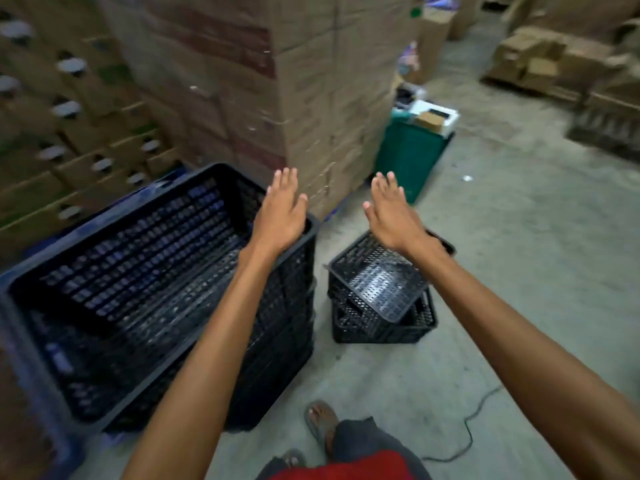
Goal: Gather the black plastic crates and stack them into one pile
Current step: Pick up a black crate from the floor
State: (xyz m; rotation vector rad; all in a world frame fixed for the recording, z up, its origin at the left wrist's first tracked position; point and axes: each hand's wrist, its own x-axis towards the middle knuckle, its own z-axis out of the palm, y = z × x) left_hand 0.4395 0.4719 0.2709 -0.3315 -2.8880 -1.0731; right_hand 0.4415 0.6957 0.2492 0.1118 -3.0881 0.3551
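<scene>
Two bare arms are stretched forward over a concrete floor [502, 271], palms down and fingers spread flat. The left hand [282, 211] is held above the far right corner of the tall pile of black crates [145, 292], and nothing is gripped by it; whether the rim is touched cannot be told. The right hand [393, 213] is likewise spread wide and empty, held in the air over the far edge of the small crate pile [381, 299] on the floor. That smaller pile is made up of a low black crate with another black crate lying tilted inside it, one corner raised. The tall pile is seen to the left, its top crate open and empty, with perforated walls and floor; the small pile is set just to its right, apart from it by a strip of floor. Stacked cardboard boxes [304, 98] are seen behind both piles, and a green bin [408, 161] loaded with small boxes is placed beside them. A sandalled foot [320, 422] and a dark cable [467, 434] are visible on the floor near the bottom edge.
</scene>
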